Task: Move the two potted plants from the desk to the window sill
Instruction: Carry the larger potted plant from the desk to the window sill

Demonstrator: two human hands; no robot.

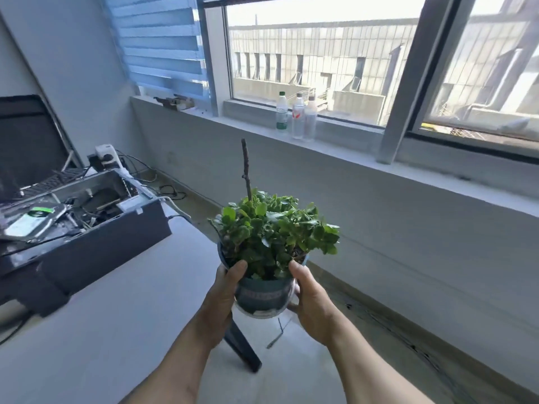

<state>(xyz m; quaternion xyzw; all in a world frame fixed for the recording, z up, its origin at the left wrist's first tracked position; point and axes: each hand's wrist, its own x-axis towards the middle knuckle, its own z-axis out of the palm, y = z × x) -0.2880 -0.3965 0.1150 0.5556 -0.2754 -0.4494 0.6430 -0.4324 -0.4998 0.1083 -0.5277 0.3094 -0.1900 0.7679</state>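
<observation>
A potted plant (271, 237) with dense green leaves and one bare upright stem sits in a blue-grey pot (262, 295), held in the air past the desk's right corner. My left hand (224, 293) grips the pot's left side, thumb on the rim. My right hand (312, 298) grips its right side the same way. The window sill (437, 176) runs across the far wall, beyond and above the plant. A second potted plant is not in view.
Three plastic bottles (296, 116) stand together on the sill by the window. Small clutter (175, 102) lies on the sill's left end. The white desk (96, 316) at left carries an open computer case (78, 220), a monitor and cables. A dark desk leg (242, 345) slants below the pot.
</observation>
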